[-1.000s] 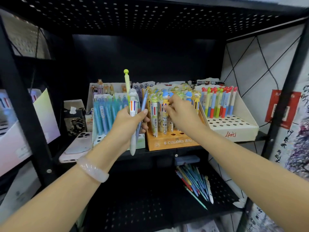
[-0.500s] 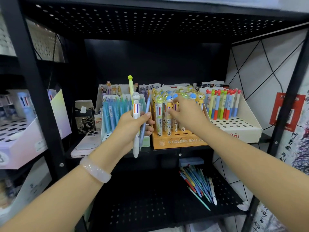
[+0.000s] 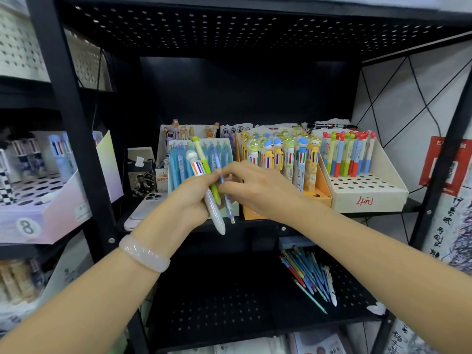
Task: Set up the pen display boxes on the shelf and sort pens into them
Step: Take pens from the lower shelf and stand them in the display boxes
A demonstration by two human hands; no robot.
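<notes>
My left hand (image 3: 190,198) grips a small bunch of pens in front of the shelf: a fat white multicolour pen (image 3: 213,213), a green pen (image 3: 204,164) and a thin blue pen (image 3: 228,203). My right hand (image 3: 258,187) has come across and pinches the thin blue pen between thumb and forefinger. Behind the hands stand three display boxes: a pale green box of blue pens (image 3: 178,159), an orange box of cartoon-topped multicolour pens (image 3: 323,195) and a cream box marked in red (image 3: 367,198) with red-capped pens.
A phone (image 3: 143,208) lies on the shelf at left beside a small dark box (image 3: 141,175). Several loose pens (image 3: 309,274) lie on the lower black perforated shelf. A lilac display box (image 3: 51,210) sits on the neighbouring rack at left. Black uprights frame the shelf.
My right hand left the orange box's pens and moved left to the bunch in my left hand, taking hold of the thin blue pen. The view shifted slightly left.
</notes>
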